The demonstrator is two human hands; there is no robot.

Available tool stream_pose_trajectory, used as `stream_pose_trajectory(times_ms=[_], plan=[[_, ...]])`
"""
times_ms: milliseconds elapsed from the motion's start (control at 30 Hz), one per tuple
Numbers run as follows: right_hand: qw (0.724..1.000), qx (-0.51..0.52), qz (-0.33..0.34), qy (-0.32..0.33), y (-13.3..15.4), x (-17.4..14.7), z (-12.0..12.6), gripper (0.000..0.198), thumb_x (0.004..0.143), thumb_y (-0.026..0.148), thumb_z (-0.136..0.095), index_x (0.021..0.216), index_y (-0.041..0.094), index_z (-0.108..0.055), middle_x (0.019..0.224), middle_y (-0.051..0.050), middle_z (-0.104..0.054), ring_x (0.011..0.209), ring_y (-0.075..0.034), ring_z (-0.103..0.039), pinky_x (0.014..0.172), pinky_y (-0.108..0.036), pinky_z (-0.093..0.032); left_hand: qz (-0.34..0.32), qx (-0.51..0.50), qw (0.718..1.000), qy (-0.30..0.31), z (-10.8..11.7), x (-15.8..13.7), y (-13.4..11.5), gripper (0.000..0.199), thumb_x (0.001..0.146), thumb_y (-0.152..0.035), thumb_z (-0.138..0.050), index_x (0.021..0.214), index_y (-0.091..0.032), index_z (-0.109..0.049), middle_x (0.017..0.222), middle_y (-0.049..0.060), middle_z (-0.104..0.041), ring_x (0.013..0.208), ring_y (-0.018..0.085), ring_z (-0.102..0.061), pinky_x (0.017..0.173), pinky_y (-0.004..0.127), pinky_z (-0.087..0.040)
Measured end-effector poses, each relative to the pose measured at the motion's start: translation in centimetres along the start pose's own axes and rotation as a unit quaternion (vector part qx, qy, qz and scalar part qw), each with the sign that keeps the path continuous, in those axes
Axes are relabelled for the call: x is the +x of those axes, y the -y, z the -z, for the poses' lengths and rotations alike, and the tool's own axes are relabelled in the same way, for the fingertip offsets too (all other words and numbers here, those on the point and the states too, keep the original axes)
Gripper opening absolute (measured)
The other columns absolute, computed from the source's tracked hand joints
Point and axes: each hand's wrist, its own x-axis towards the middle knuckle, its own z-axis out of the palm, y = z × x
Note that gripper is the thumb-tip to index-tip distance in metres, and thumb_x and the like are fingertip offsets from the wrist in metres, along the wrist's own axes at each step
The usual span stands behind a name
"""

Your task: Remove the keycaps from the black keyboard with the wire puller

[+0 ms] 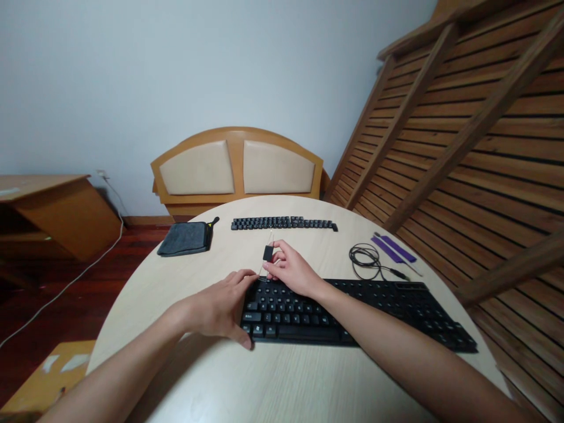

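A black keyboard [308, 331] lies on the table in front of me, several key positions along its upper part lacking caps. My left hand [220, 302] grips the keyboard's left end, thumb at the near corner and fingers at the far one. Over the far left part of the keyboard, my right hand [291, 267] pinches a keycap puller [268, 253] with a black handle and thin wire loops. The lower wire reaches down to the keyboard's top-left keys; whether it hooks a cap is too small to tell. Removed keycaps [282, 223] stand in rows beyond my hands.
On the round table [150, 299], a dark grey folded cloth [183, 238] lies at the left. A coiled black cable [365, 258] and purple strips [394, 248] with a thin tool lie at the right. A wooden headboard [238, 167] stands behind; slatted wood [462, 147] leans right.
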Motion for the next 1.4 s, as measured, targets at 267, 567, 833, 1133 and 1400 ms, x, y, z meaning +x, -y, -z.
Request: stream_pose_trajectory(times_ms=[267,567,833,1133,1400], plan=[[0.998,-0.037,-0.008,0.051,2.1,1.0,-0.1,0.023,0.086,0.022,-0.06,0.104,0.023,-0.045,0.073,0.004,-0.058,0.061,-0.012,-0.065,0.054,-0.022,-0.05,-0.051,-0.084,0.995,-0.029,-0.1,1.0,2.6,0.106,0.058,-0.049,-0.085,0.145,-0.018,-0.035,0.15,0.019,-0.034,0.135,0.04,-0.034,0.113,0.055,-0.027],[0.993,-0.098,0.068,0.023,1.3,1.8,-0.8,0.009,0.086,0.022,-0.057,0.09,0.02,-0.05,0.081,0.001,-0.06,0.071,-0.014,-0.066,0.07,-0.028,-0.054,0.019,-0.114,0.992,-0.043,1.4,0.8,3.0,0.034,0.081,-0.041,-0.067,0.104,-0.016,-0.059,0.109,0.009,-0.061,0.098,0.024,-0.058,0.089,0.037,-0.046],[0.995,-0.056,0.06,0.054,0.3,0.5,-1.4,0.014,0.089,0.029,-0.057,0.099,0.019,-0.055,0.091,-0.002,-0.062,0.074,-0.015,-0.069,0.07,-0.028,-0.056,0.086,-0.183,0.979,0.028,1.3,1.0,2.6,0.032,0.082,-0.046,-0.063,0.091,-0.016,-0.059,0.074,-0.001,-0.059,0.066,0.015,-0.053,0.059,0.024,-0.04],[0.996,-0.007,0.032,0.077,0.6,0.3,-1.8,0.02,0.087,0.03,-0.061,0.102,0.018,-0.056,0.093,-0.001,-0.063,0.072,-0.013,-0.069,0.071,-0.027,-0.057,0.098,-0.16,0.982,0.01,1.1,1.2,2.4,0.037,0.08,-0.053,-0.062,0.086,-0.016,-0.061,0.07,-0.001,-0.057,0.063,0.014,-0.049,0.057,0.023,-0.037],[0.994,-0.026,0.046,0.092,0.4,0.3,-1.7,0.015,0.089,0.027,-0.058,0.101,0.019,-0.055,0.097,-0.002,-0.062,0.072,-0.013,-0.068,0.07,-0.027,-0.056,0.121,-0.157,0.98,0.004,1.0,1.3,2.0,0.035,0.08,-0.05,-0.062,0.088,-0.015,-0.062,0.071,0.0,-0.059,0.064,0.015,-0.051,0.059,0.024,-0.039]])
